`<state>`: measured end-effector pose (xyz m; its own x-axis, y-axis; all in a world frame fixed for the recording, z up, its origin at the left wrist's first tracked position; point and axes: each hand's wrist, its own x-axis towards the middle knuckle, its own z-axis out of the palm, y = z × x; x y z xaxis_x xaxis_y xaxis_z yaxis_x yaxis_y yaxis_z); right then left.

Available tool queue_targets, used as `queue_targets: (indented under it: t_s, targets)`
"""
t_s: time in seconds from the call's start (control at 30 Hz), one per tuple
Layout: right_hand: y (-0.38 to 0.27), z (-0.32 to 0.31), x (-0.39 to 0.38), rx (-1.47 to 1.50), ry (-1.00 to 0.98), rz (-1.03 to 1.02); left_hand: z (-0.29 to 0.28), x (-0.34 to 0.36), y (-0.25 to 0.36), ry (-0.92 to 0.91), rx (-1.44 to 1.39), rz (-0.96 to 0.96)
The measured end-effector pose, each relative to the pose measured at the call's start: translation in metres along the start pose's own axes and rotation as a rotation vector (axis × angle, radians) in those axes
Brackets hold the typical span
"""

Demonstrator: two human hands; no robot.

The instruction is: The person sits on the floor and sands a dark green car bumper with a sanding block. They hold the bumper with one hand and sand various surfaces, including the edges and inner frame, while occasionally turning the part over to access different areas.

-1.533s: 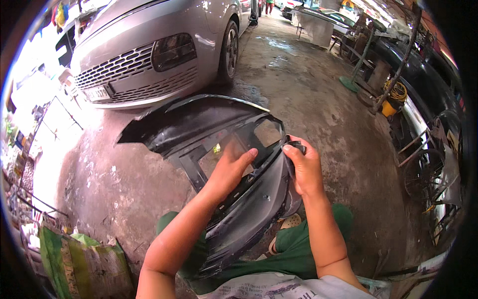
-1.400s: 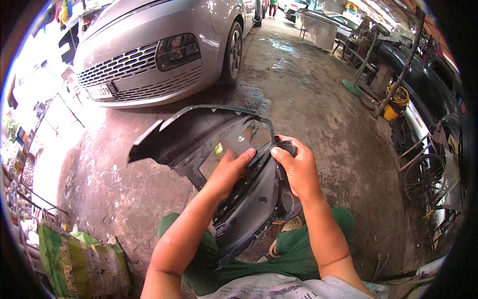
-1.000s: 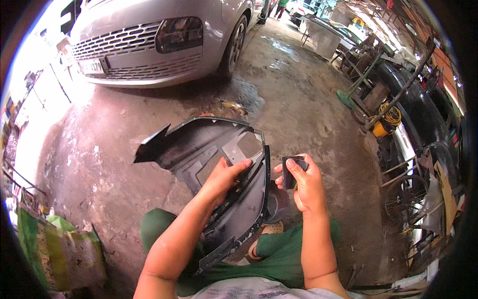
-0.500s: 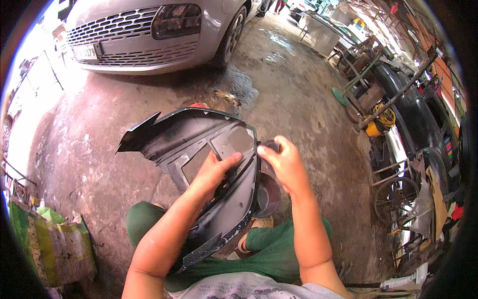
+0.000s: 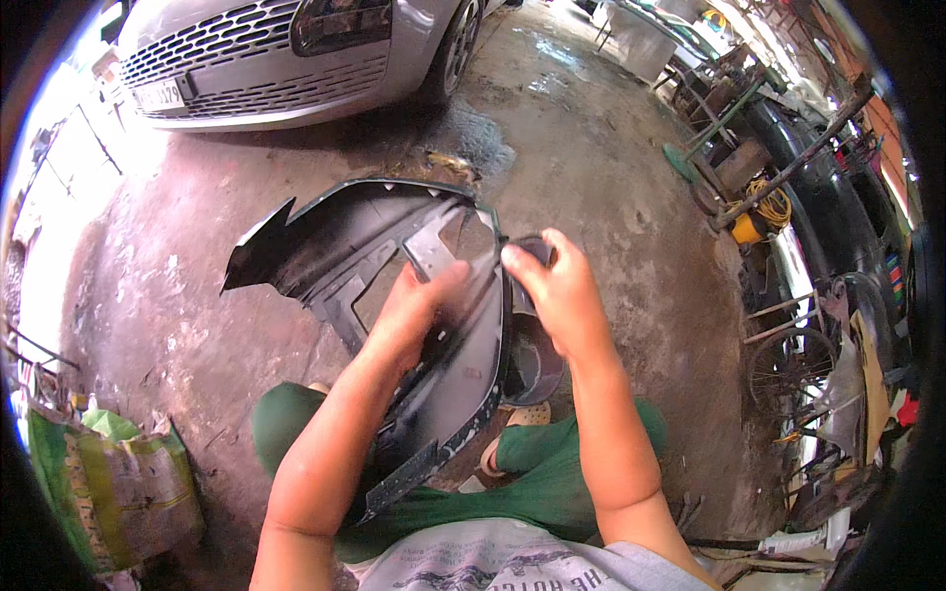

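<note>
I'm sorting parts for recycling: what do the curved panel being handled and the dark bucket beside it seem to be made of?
The curved panel looks like moulded plastic, judging by its thin shell, ribs and cut-out openings; its inner face is matt grey-black. The dark bucket is probably plastic too, with a smooth, dull wall, though painted metal is possible.

A grey shirt (image 5: 434,542) with dark print (image 5: 503,568), green trousers (image 5: 540,448) and a pale clog (image 5: 532,415) with small holes; forearms (image 5: 330,443) bare.

The left grip (image 5: 414,305) lies on a black car panel (image 5: 455,379); the right grip (image 5: 564,297) holds a dark pad (image 5: 533,246) at its edge, near a bucket (image 5: 535,366).
</note>
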<state>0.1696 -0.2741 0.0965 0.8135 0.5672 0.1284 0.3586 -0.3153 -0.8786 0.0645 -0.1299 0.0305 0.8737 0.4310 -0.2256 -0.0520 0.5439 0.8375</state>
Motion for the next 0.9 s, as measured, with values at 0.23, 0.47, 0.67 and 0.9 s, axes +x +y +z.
queue_targets:
  t_s: [0.23,0.47,0.67,0.9]
  targets:
    - [-0.012,0.033,-0.083,0.083,-0.085,-0.048,-0.032,0.019,0.003,0.159,-0.052,0.057]
    - [-0.003,0.058,-0.123,0.048,-0.056,-0.076,-0.048,0.018,0.012,0.116,-0.128,0.063]
    - [0.0,0.082,-0.169,-0.073,-0.162,-0.245,-0.056,0.022,0.014,0.186,-0.136,0.023]
    - [-0.008,0.074,-0.129,-0.051,-0.037,-0.269,-0.048,0.006,0.026,0.213,-0.159,0.023]
